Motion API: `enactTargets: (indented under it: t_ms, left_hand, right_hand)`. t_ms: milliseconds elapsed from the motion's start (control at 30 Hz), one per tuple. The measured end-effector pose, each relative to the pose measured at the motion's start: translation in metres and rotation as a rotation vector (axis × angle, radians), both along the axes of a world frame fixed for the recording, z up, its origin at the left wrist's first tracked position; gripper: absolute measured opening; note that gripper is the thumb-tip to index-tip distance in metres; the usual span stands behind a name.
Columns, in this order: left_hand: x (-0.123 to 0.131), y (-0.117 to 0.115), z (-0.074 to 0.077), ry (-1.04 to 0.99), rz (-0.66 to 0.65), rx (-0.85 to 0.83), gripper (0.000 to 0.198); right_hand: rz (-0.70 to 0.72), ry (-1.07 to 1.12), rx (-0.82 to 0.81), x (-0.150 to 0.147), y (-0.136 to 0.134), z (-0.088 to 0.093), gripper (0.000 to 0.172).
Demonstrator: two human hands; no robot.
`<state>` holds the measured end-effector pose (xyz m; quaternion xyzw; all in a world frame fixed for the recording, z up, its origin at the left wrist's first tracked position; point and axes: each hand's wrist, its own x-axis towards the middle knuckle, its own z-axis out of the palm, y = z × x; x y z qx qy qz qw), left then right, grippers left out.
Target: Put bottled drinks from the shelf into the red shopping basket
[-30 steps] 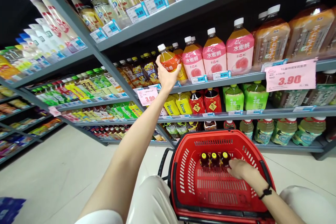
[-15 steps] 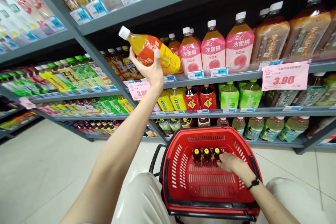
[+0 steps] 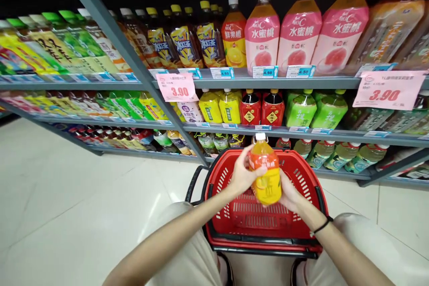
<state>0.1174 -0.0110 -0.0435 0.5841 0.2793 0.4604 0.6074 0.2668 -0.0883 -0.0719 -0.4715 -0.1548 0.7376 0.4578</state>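
An orange juice bottle [image 3: 266, 172] with a white cap and an orange and yellow label is held upright, tilted slightly, over the red shopping basket [image 3: 264, 242]. My left hand [image 3: 244, 172] grips its left side, with the thumb across the label. On the bottle's right side, my right hand [image 3: 288, 190] is closed around its lower part, its fingers partly hidden behind it. The held bottle and my hands cover most of the basket's far inside, so the small dark bottles there are hidden.
Drink shelves [image 3: 214, 82] run across the front, with peach drink bottles [image 3: 296, 31], iced tea bottles [image 3: 182, 38] and one more orange juice bottle [image 3: 233, 35]. Pink price signs [image 3: 177, 87] hang from the shelf edge. The basket stands on the tiled floor [image 3: 83, 201] between my knees.
My left hand has brought the orange juice bottle down from the shelf to above the basket. My right hand has left the small dark bottles and joined it on the bottle. The view has tilted.
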Motion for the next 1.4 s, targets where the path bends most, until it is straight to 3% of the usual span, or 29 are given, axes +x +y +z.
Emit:
enactTargets:
  t_ms: [100,200,333,500,767,933,1167,1300,1400]
  left_hand:
    - [-0.007,-0.010,-0.045,0.117,-0.010,-0.094,0.089]
    - [-0.017,-0.009,-0.063,0.240,-0.026,-0.163,0.087]
    - [-0.024,-0.006,-0.056,0.247,-0.073,-0.170,0.085]
    - [-0.024,-0.007,-0.044,0.184,-0.124,-0.166,0.089]
    - [-0.028,-0.008,-0.053,0.263,-0.164,-0.197,0.093]
    - [-0.026,-0.002,-0.048,0.234,-0.178,-0.161,0.091]
    - [-0.025,-0.003,-0.045,0.217,-0.159,-0.118,0.093]
    - [-0.029,0.004,-0.038,0.232,-0.179,-0.164,0.089]
    - [-0.035,0.012,-0.027,0.249,-0.192,-0.217,0.089]
  right_hand:
    - [-0.035,0.055,-0.255,-0.010,-0.008,-0.013,0.068]
    - [-0.055,0.081,-0.387,-0.020,-0.012,-0.026,0.071]
    - [-0.117,0.086,-0.365,-0.026,-0.009,-0.036,0.066]
    - [-0.295,0.061,-0.212,-0.030,-0.004,-0.042,0.045]
    - [-0.204,0.008,-0.200,-0.026,-0.005,-0.046,0.052]
    - [-0.174,-0.004,-0.107,-0.025,-0.002,-0.056,0.054]
    - [-0.151,0.013,-0.065,-0.022,-0.002,-0.046,0.055]
    - [-0.112,0.005,0.137,-0.018,-0.005,-0.039,0.063]
    - [0.036,-0.028,0.308,-0.019,-0.007,-0.033,0.066]
